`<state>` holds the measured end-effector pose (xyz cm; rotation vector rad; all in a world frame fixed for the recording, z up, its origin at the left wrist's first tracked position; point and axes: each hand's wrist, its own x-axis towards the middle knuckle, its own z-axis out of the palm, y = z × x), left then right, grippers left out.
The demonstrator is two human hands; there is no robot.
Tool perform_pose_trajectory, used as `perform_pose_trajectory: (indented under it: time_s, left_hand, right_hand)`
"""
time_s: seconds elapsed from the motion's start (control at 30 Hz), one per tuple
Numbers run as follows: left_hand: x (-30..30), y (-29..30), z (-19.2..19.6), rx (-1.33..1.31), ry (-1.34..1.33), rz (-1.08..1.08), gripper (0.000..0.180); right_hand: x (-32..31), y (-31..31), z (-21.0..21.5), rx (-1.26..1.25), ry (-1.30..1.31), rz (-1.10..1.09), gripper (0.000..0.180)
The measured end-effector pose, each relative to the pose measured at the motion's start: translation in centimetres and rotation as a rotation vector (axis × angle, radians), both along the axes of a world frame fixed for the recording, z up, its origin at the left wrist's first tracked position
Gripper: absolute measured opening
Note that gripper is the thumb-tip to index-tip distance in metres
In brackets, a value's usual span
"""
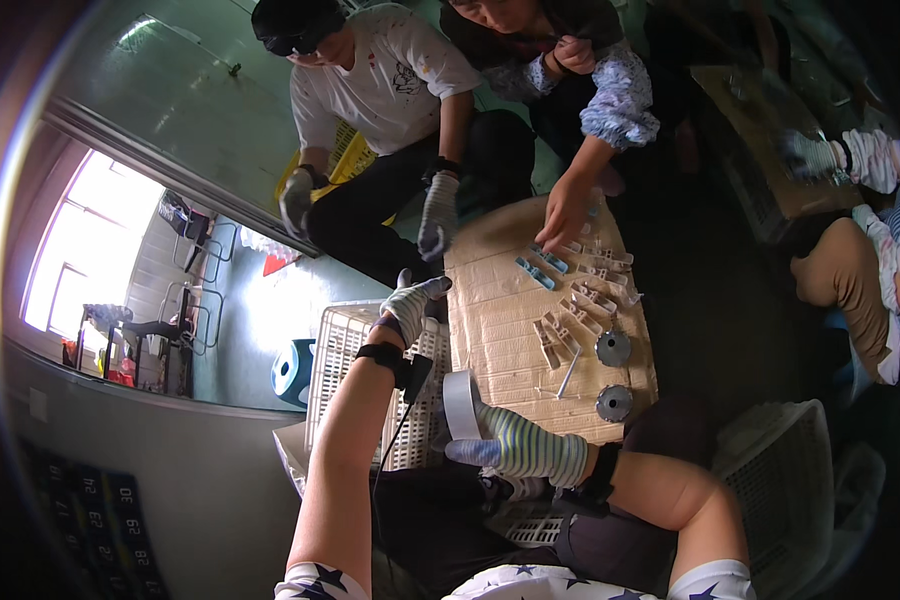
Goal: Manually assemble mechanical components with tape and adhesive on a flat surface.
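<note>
Left hand [412,297], gloved, centre frame: fingers loosely spread, holding nothing, hovering over white crate [342,345] beside cardboard-covered counter [500,320]. Right hand [522,447], lower centre: closed around white tape roll [460,404], roll standing on edge, hole facing sideways left-right.

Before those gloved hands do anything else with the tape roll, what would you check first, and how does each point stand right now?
1. Right hand grips the tape roll: ok.
2. Left hand free, raised at the cardboard's edge: ok.
3. Gloves on both hands: ok.
4. Loose tape end found: cannot tell.
5. Cardboard free of other hands: not ok, a co-worker's hand rests among the small parts.
6. Two round discs lie apart from the tape roll: ok.
</note>
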<state>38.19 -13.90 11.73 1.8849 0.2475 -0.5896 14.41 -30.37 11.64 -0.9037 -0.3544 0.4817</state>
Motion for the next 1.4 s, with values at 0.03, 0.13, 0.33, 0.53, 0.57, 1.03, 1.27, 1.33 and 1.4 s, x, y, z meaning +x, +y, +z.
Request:
perform_pose_trajectory:
  time_s: [0.03,0.13,0.33,0.53,0.57,1.03,1.27,1.33,1.4]
  left_hand:
    - [0.2,0.0,-0.2,0.005,-0.001,0.019,0.118]
    - [0.3,-0.1,-0.6,-0.121,-0.016,0.029,0.118]
    - [-0.4,-1.1,0.8,-0.063,0.085,0.144,0.119]
    - [0.0,-0.6,0.1,-0.034,0.094,0.104,0.119]
    - [0.3,-0.3,-0.4,-0.040,0.101,0.093,0.119]
    - [-16.5,11.1,-6.3,0.076,-0.130,-0.052,0.046]
    - [-27.7,16.6,-13.8,0.256,-0.098,-0.431,0.071]
    - [-27.9,15.9,-14.7,-0.222,0.111,0.119,0.068]
    - [-28.1,16.0,-14.7,-0.225,-0.111,0.029,0.060]
  right_hand:
    - [0.0,0.0,0.0,0.043,0.019,0.016,0.057]
    - [0.1,0.3,-0.1,0.030,-0.009,0.005,0.056]
    - [0.1,-0.1,0.6,0.013,-0.019,-0.013,0.055]
    - [-0.1,-0.5,1.4,0.021,-0.001,-0.008,0.056]
    - [-0.1,-0.4,1.4,-0.004,0.006,0.023,0.056]
    - [-12.1,8.4,-3.4,-0.391,0.297,0.345,0.037]
    - [-13.5,12.1,-10.9,-0.027,0.500,0.053,0.034]
    - [-13.6,13.5,-12.7,-0.193,0.527,-0.020,0.035]
    - [-14.3,14.1,-14.0,-0.221,0.607,-0.073,0.037]
